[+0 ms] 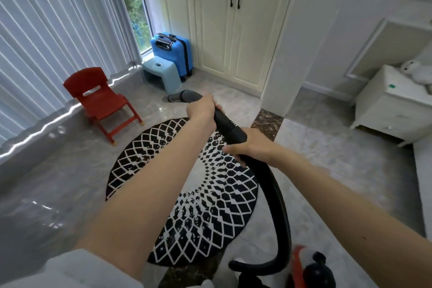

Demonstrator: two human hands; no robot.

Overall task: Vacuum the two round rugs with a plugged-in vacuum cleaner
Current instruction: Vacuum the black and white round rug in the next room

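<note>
- The left hand is wrapped around the far end of the black vacuum wand, fingers curled over it, at about 12 o'clock from the rug's centre.
- The right hand grips the same wand nearer the body, where the rigid part meets the flexible hose; thumb and fingers close round it.
- The round black-and-white rug lies on the tiled floor under both forearms. Only one rug is in view; where the second lies cannot be told.
- The nozzle sits beyond the rug's far edge at 12 o'clock, over bare tile, so by my reading no suction is on the rug at this moment.
- The hose loops down at 5 o'clock to the red and black vacuum body, just beside the rug's near edge.
- Risks, as I judge them:
  - The rug looks thin and light; the nozzle dragged back over the edge could catch and fold it.
  - The hose curve is tight; a long reach forward could tug the vacuum body onto the rug or tip it.
  - The red chair at 10 o'clock and the pale blue stool at 11 o'clock stand near; a wide sweep could knock them.
  - The plug and cord are out of sight, so snagging cannot be ruled out.
</note>
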